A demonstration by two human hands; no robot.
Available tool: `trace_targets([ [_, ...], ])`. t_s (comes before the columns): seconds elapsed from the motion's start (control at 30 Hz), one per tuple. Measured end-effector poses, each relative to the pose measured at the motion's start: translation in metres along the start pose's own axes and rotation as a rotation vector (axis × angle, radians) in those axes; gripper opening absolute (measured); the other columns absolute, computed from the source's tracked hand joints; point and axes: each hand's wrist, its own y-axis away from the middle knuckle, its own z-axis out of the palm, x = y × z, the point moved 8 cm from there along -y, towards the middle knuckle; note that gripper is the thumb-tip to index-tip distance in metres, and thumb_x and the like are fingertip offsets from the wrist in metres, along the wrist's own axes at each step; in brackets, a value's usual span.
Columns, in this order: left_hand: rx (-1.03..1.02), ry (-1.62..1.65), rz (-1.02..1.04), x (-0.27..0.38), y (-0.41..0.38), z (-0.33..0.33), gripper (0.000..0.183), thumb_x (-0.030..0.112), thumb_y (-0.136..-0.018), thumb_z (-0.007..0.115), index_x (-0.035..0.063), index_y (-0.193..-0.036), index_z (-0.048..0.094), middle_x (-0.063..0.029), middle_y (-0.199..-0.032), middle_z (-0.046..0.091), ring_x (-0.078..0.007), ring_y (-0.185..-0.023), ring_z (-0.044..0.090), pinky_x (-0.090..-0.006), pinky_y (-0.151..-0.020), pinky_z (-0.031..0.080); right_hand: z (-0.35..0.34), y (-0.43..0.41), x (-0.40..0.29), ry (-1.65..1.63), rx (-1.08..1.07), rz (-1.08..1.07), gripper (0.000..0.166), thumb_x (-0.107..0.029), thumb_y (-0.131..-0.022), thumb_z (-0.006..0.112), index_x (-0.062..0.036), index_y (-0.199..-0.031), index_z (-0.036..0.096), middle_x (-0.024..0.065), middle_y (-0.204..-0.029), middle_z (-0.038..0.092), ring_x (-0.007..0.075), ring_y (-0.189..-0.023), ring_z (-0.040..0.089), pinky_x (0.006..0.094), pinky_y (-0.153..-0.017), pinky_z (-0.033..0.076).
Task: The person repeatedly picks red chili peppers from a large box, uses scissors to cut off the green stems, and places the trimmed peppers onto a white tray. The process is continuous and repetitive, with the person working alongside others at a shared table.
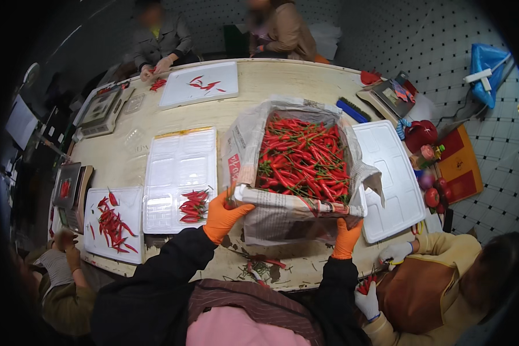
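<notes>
A white box (359,208) lined with newspaper (281,216) stands in front of me, heaped with red chili peppers (305,158) on green stems. In an orange glove, my left hand (224,216) grips its near left corner, thumb over the rim. My right hand (348,239), gloved alike, holds the near right corner from below. Whether the box rests on the table or is lifted, I cannot tell. Left of it, a white compartmented tray (179,166) bears a neat stack of chilies (193,206). Cut stems (264,271) and red-handled snips (256,277) lie near my body.
Loose chilies lie on a white board (136,255) at left. A white lid (391,173) is right of the box, a blue brush (353,110) behind it. Scales (104,112) stand along the left edge. A gloved co-worker (419,285) sits close at right; others sit around the table.
</notes>
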Motion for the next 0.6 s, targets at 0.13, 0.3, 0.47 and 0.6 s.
trace_targets([
  [0.13, -0.044, 0.04, -0.003, 0.007, 0.01, 0.005, 0.072, 0.004, -0.072, 0.081, -0.001, -0.135, 0.045, -0.0035, -0.106, 0.063, -0.0099, -0.091, 0.058, -0.0254, -0.08, 0.05, -0.004, 0.006, 0.007, 0.088, 0.018, 0.036, 0.074, -0.011, -0.073, 0.08, 0.0032, -0.132, 0.038, 0.0099, -0.122, 0.052, 0.0193, -0.11, 0.052, 0.0296, -0.095, 0.041],
  [0.3, -0.039, -0.042, 0.113, 0.02, 0.036, -0.003, 0.077, 0.006, -0.07, 0.083, -0.0031, -0.136, 0.044, -0.007, -0.116, 0.061, -0.0106, -0.104, 0.056, -0.0271, -0.089, 0.047, -0.009, 0.047, -0.003, 0.119, -0.043, 0.094, 0.07, -0.017, -0.075, 0.077, 0.0036, -0.131, 0.039, 0.0118, -0.121, 0.052, 0.0205, -0.109, 0.053, 0.0332, -0.094, 0.043],
  [0.47, 0.006, 0.166, -0.093, -0.026, 0.063, -0.007, 0.083, 0.002, -0.07, 0.081, -0.003, -0.14, 0.038, -0.0076, -0.118, 0.06, -0.0122, -0.103, 0.056, -0.0277, -0.088, 0.048, -0.04, 0.071, 0.044, 0.181, -0.227, 0.25, 0.055, -0.015, -0.071, 0.08, 0.0009, -0.117, 0.054, 0.0089, -0.108, 0.061, 0.019, -0.098, 0.059, 0.0337, -0.088, 0.047],
  [0.6, 0.009, 0.02, -0.1, -0.07, 0.075, -0.002, 0.082, 0.003, -0.069, 0.082, -0.0015, -0.14, 0.04, -0.0032, -0.103, 0.062, -0.0066, -0.08, 0.054, -0.0234, -0.069, 0.049, -0.062, 0.05, 0.072, 0.347, -0.333, 0.271, 0.055, -0.013, -0.07, 0.081, 0.0005, -0.117, 0.055, 0.0102, -0.108, 0.062, 0.0195, -0.099, 0.06, 0.0336, -0.087, 0.048],
])
